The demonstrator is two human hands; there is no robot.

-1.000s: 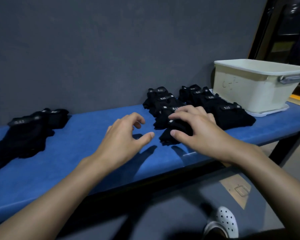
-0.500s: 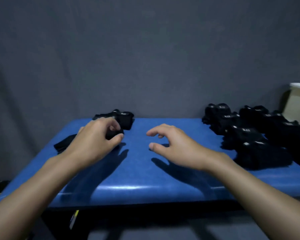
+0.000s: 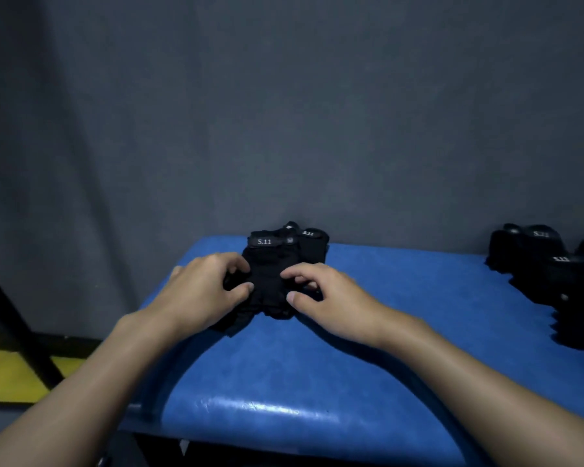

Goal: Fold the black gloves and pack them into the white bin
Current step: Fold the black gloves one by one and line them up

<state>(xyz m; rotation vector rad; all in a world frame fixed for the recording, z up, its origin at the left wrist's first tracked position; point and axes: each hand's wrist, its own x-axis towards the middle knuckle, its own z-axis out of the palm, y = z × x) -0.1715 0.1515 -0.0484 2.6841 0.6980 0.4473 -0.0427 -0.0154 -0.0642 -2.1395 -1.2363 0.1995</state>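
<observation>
A small heap of unfolded black gloves with white "5.11" wrist labels lies at the back left of the blue padded bench. My left hand pinches the top glove's left side between thumb and fingers. My right hand pinches its right side in the same way. Several folded black gloves lie in rows at the right edge of the view. The white bin is out of view.
A grey wall rises directly behind the bench. Left of the bench, a dark slanted bar crosses in front of a yellow floor strip. Bare blue padding spreads between the two glove groups and toward me.
My view swung left, away from the white bin and folded gloves. Both hands travelled left from the folded gloves to the loose heap and took hold of its top glove.
</observation>
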